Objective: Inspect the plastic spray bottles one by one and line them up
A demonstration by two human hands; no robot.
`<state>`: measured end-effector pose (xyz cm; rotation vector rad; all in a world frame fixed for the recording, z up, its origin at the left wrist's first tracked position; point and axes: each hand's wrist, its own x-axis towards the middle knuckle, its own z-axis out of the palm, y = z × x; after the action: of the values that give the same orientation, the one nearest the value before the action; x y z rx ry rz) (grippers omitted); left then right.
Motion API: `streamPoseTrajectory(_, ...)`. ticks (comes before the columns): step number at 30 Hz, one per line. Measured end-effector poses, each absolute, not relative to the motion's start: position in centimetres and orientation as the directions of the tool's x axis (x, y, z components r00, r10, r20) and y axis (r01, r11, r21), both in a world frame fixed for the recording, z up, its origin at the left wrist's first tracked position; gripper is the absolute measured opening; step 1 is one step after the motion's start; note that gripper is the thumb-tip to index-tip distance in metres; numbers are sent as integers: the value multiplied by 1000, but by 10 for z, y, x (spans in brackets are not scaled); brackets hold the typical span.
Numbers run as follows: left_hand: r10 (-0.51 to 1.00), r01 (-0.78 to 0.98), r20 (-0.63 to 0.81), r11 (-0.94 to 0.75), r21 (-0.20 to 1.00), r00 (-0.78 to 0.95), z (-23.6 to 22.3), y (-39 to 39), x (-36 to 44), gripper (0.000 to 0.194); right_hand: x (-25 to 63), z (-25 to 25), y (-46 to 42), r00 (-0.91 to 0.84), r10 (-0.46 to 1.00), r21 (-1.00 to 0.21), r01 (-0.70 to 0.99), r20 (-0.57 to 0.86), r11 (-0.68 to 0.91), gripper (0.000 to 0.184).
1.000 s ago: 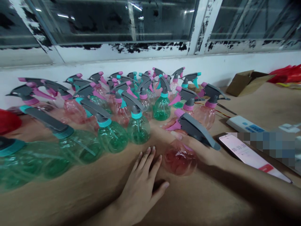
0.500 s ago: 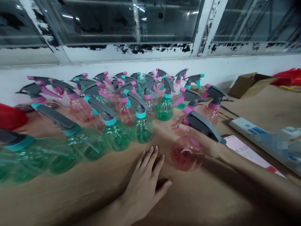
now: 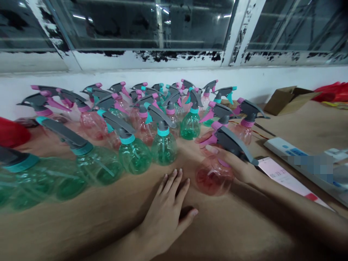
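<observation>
My right hand is wrapped round the neck of a pink spray bottle with a grey and pink trigger head; part of the neck is hidden by my fingers. The bottle is close to the table top, but I cannot tell whether its base touches. My left hand lies with fingers spread on the brown table, holding nothing. Beyond its fingertips stands a green spray bottle with a turquoise collar. Another green spray bottle is just left of that one.
Several more pink and green spray bottles crowd toward the wall. At the right lie a phone and a white power strip. An open cardboard box and red plastic are farther back. A red object sits at the left.
The pink spray bottle in my right hand has shifted slightly left and up, its head tilting a little less. My left hand stays in place.
</observation>
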<state>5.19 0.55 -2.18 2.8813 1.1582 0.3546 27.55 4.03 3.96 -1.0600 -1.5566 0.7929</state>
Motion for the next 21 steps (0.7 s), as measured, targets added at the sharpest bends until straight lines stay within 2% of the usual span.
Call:
streamPoseTrajectory(4, 683, 680, 206, -727, 95, 701, -22, 6, 52, 60, 271, 47, 39, -139, 938, -932, 134, 317, 336, 15)
streamPoseTrajectory(10, 675, 674, 217, -733, 88, 705, -21, 5, 51, 60, 272, 40, 41, -103, 941, -943, 56, 322, 329, 7)
streamPoseTrajectory(21, 667, 674, 217, -737, 51, 713, -20, 6, 51, 61, 273, 41, 43, -90, 914, -896, 179, 395, 405, 15)
